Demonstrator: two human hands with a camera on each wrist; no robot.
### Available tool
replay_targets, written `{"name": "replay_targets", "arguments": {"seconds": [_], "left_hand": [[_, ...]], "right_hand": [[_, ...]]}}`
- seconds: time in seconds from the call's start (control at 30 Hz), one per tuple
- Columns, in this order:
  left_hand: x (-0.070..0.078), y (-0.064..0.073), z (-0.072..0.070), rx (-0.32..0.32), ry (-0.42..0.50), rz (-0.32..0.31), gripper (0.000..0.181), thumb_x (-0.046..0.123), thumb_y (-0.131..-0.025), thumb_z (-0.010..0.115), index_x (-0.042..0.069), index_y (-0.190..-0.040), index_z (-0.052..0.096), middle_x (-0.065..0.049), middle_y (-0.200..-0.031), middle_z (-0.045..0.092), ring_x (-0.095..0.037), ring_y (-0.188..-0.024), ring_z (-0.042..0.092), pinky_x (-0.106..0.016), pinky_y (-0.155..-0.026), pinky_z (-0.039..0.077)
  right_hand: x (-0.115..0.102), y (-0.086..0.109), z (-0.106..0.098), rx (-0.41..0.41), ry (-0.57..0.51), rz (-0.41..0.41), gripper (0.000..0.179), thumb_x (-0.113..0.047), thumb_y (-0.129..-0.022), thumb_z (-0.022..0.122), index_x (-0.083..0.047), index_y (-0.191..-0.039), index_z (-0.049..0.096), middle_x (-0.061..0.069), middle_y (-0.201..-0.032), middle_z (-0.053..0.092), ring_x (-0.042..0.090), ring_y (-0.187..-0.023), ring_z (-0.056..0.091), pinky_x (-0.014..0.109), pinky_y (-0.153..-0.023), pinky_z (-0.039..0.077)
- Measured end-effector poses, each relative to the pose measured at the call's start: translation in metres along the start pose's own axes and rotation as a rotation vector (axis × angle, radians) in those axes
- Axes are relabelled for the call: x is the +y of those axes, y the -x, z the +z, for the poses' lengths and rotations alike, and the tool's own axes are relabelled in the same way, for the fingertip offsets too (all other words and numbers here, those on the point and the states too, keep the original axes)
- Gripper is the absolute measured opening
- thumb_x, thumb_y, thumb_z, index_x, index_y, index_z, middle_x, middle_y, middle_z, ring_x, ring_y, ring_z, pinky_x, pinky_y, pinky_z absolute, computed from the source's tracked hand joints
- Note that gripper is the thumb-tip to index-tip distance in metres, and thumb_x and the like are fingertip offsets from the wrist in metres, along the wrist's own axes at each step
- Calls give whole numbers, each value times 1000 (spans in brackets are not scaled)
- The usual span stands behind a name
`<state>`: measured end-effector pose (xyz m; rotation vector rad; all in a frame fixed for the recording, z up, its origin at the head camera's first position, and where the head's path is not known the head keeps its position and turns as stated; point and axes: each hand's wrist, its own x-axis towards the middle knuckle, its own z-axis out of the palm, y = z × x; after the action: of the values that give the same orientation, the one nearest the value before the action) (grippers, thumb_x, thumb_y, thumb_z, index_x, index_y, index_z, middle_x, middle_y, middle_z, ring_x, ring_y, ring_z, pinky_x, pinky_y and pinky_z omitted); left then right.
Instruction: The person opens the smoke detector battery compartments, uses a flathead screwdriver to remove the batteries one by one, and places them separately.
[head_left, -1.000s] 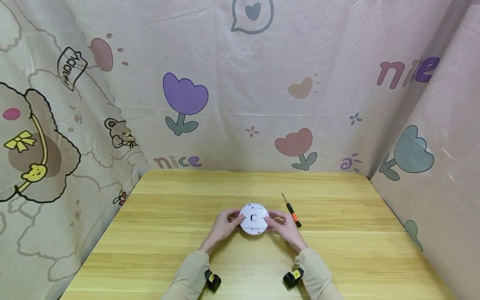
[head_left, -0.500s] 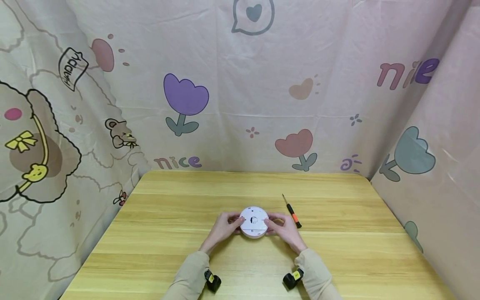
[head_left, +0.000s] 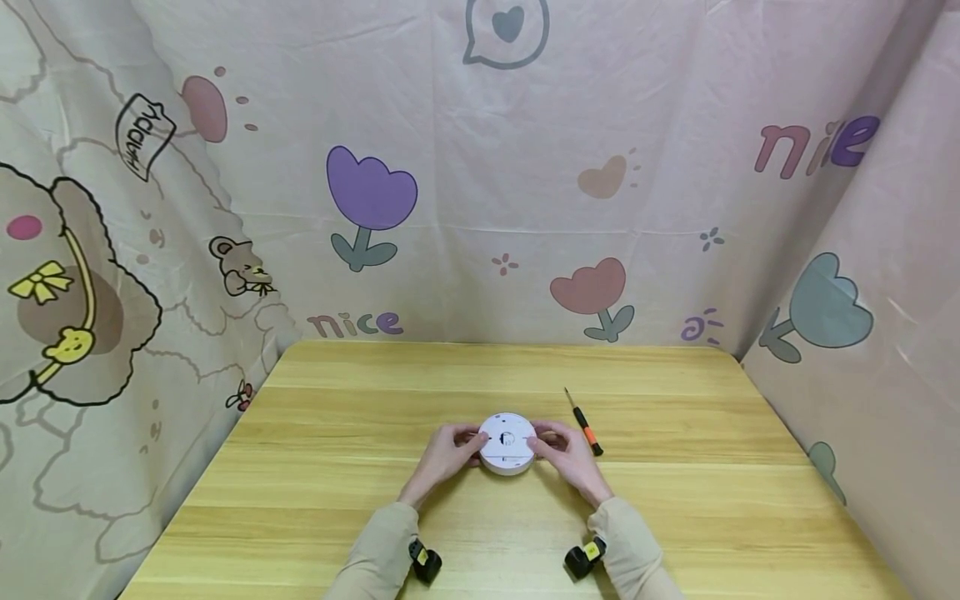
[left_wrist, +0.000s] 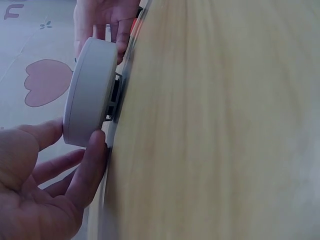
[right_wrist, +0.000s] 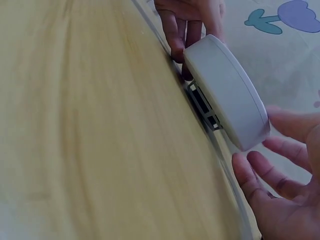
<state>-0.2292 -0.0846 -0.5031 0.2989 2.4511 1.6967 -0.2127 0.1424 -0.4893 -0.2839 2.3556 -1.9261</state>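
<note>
White disc [head_left: 507, 450] held btwn 2 hands near the middle of the table [head_left: 337, 467], printed face up; whether its underside touches the tabletop can't be told. L hand [head_left: 448, 455]: thumb on upper face at L rim, fingers bent under the edge, clamped on the disc. R hand [head_left: 570, 458]: same grip, opp. side, thumb at R rim, fingers about the lower edge. Upper face bears 1 round central mark, 1 straight line across the near part & several small dark marks, too small to read. Underside (wrist views): dark slotted frame [left_wrist: 114, 95], projecting. Screwdriver [head_left: 587, 429], black w/ orange band, lies just R of the R hand, tip pointing away from the person. 2 beige sleeves [head_left: 378, 546], each w/ 1 black cam [head_left: 427, 568]; yellow labels [head_left: 593, 550] there illegible. Backdrop [head_left: 480, 167] text: "nice" ×2 (upper R one partly lost in a fold) & "HAPPY" on a tilted tag [head_left: 146, 137], far L.
</note>
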Motion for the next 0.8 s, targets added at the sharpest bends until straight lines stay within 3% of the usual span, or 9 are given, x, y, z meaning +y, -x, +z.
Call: {"name": "replay_targets", "arguments": {"seconds": [0.17, 0.3, 0.43, 0.57, 0.8], "left_hand": [[3, 1, -1, 80, -109, 32, 39, 32, -82, 62, 3, -109, 60, -10, -90, 64, -11, -73, 60, -19, -60, 53], [6, 2, 0, 138, -140, 62, 45, 34, -78, 67, 5, -111, 59, -7, -91, 61, -11, -77, 57, -17, -63, 51], [7, 2, 2, 118, -148, 111, 55, 36, -73, 70, 8, -117, 55, -9, -102, 59, -18, -89, 57, -28, -78, 53], [8, 4, 4, 75, -180, 165, 60, 39, -71, 71, 13, -121, 52, -8, -114, 56, -22, -103, 54, -39, -92, 47], [8, 5, 6, 26, -219, 178, 65, 39, -69, 72, 14, -125, 49, -7, -121, 51, -23, -110, 51, -41, -96, 44]], "right_hand": [[9, -4, 3, 5, 27, -69, 44, -14, -78, 68, -3, -118, 55, 18, -112, 55, 29, -98, 56, 21, -83, 50], [22, -9, 5, -7, 34, -94, 49, -21, -75, 71, -10, -120, 55, 12, -115, 52, 23, -98, 55, 21, -85, 50], [25, -11, 6, -15, 40, -112, 52, -25, -73, 72, -12, -121, 54, 9, -116, 50, 21, -98, 55, 23, -87, 50], [23, -10, 7, -37, 43, -115, 53, -22, -73, 72, -11, -121, 53, 10, -117, 48, 23, -101, 54, 26, -89, 50], [-2, -1, 7, -104, 23, -90, 55, -12, -76, 69, 0, -126, 47, 21, -124, 42, 36, -107, 51, 43, -96, 45]]}}
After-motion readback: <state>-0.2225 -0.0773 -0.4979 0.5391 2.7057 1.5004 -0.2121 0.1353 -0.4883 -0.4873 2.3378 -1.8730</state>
